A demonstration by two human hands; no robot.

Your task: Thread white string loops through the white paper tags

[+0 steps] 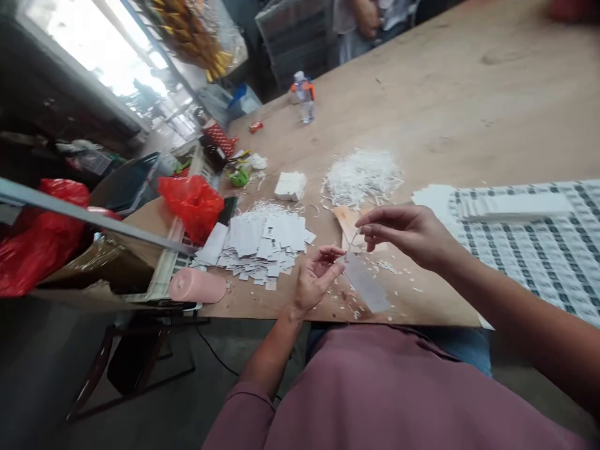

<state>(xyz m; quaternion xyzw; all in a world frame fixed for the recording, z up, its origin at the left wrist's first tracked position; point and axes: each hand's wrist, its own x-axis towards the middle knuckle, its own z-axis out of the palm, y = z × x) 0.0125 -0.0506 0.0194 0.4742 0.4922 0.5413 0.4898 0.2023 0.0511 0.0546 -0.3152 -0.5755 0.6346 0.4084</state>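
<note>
A white paper tag [368, 284] hangs tilted from the fingers of my left hand [319, 279], which pinches its upper end near the table's front edge. To the right and a little higher, my right hand [405, 232] pinches a thin white string [354, 239] that runs down to the top of the tag. A pile of similar white tags [265, 240] lies left of my hands. Beyond them is a heap of white strings [363, 175]. An orange-and-white piece of paper [345, 220] lies just behind my fingers.
A small white stack [290, 185] and a bottle [304, 100] stand farther back. Printed sheets [520, 250] cover the right side. At left are a pink roll [197, 286] and a red bag [192, 203]. Small scraps lie near the front edge. A person [368, 22] is across the table [445, 106].
</note>
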